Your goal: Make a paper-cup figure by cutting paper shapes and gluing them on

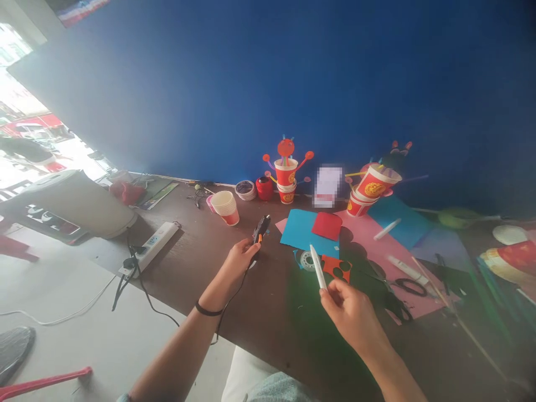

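Note:
My left hand (242, 258) is wrapped round the handle of a black hot glue gun (262, 225) with an orange trigger; its cord runs down past my wrist. Between the thumb and fingers of my right hand (352, 310) is a slim white stick (317, 267) with a tapered end, pointing up and away from me; its exact kind is unclear. Beyond that stick lie a white tape roll (309, 261), an orange paper scrap (342, 270) with round holes, and a blue paper sheet (295, 230) with a red piece (326, 225) on it.
Two stacked-cup figures (286, 173) (377, 183) stand by the blue wall. Left of them are stacked paper cups (226, 207) and a power strip (153, 248). Pink paper (355, 229) bears black-handled scissors (396, 304) and white sticks (387, 229). A grey-white chair back (75, 201) stands left.

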`<move>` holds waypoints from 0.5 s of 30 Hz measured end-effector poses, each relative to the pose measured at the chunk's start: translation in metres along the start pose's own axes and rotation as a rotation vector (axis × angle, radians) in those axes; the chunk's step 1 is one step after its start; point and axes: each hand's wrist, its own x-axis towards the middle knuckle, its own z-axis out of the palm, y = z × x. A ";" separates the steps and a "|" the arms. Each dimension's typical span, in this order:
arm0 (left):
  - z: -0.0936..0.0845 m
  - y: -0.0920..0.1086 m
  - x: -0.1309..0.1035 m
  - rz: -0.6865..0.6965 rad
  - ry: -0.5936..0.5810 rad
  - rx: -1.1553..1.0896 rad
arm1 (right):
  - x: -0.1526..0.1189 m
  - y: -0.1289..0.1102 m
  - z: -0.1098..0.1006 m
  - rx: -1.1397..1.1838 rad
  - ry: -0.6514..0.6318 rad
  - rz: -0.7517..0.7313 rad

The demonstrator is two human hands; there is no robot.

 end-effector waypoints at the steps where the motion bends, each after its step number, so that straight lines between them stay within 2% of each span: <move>1: 0.000 0.000 0.000 0.006 -0.002 0.022 | -0.004 0.004 -0.002 0.029 0.005 0.002; 6: -0.006 0.005 -0.004 0.040 0.017 0.211 | -0.018 0.016 -0.003 0.061 0.046 -0.026; 10: -0.018 0.009 -0.011 0.148 0.075 0.622 | -0.026 0.023 -0.004 0.072 0.037 -0.031; 15: -0.030 -0.004 -0.020 0.177 0.131 0.850 | -0.036 0.027 -0.007 0.167 0.063 0.004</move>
